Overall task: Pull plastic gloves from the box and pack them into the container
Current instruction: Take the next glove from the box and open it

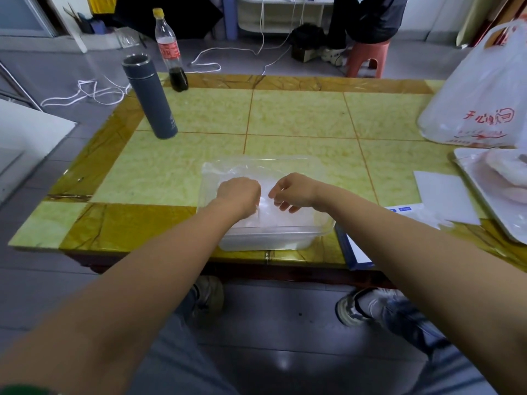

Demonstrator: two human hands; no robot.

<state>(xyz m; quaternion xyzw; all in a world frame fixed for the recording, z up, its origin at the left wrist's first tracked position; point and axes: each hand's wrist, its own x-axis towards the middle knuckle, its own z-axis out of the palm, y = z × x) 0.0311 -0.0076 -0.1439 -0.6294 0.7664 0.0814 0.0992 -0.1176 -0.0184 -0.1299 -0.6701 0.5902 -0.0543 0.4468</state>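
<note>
Gloves (228, 170) lie as thin clear film in the container (319, 232), crumpled toward its far left corner and stretched between my two hands. The container sits at the near edge of the table (296, 115), straight in front of me. My left hand (239, 195) is over its left half, knuckles up and fingers curled under into the film; the fingertips are hidden, so I cannot tell whether they grip it. My right hand (293, 192) is just beside it, not touching it, fingers bent, with thumb and forefinger pinching the film at its left edge. The box (355, 249), blue and white, lies just right of the container, partly under my right forearm. A white sheet (445, 195) and a tray (484, 203) lie farther right, with a bag (479, 89) behind them. A grey flask (151, 101) and a bottle (171, 52) stand at the far left.
</note>
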